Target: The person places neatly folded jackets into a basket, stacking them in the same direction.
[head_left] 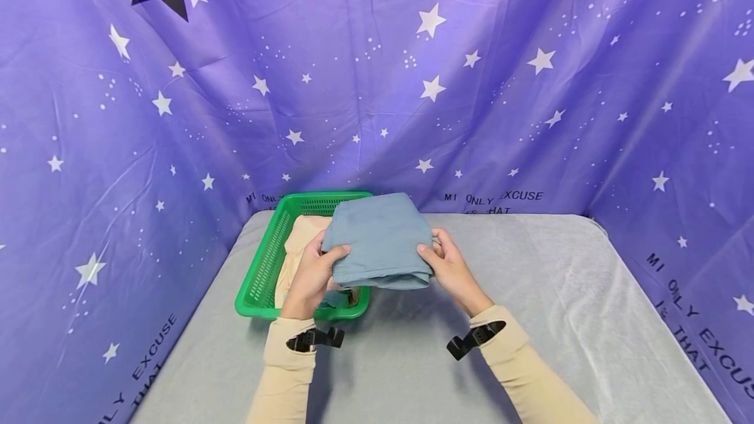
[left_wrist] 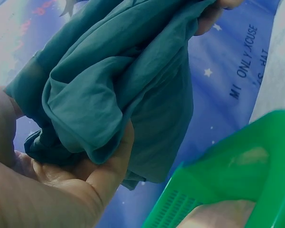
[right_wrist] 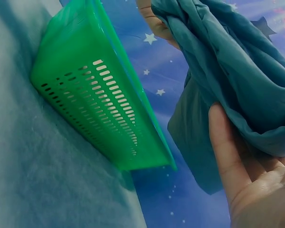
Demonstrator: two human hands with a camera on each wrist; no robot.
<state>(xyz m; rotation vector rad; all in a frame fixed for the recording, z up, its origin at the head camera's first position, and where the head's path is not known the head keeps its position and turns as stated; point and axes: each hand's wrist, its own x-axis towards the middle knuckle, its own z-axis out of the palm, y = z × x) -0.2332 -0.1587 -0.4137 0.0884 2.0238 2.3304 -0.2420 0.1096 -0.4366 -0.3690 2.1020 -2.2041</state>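
A folded blue-grey cloth garment is held up between both hands, over the right side of the green basket. My left hand grips its left edge, thumb on top and fingers beneath. On the opposite edge my right hand pinches it the same way. Loose layered folds of the garment show in the left wrist view, and the right wrist view shows the fingers of my right hand under it. What exact kind of garment it is cannot be told.
The green plastic basket with slotted walls stands at the left back of the grey-covered table. Pale peach cloth lies inside it, with a darker teal piece near its front. A purple starry curtain surrounds the table.
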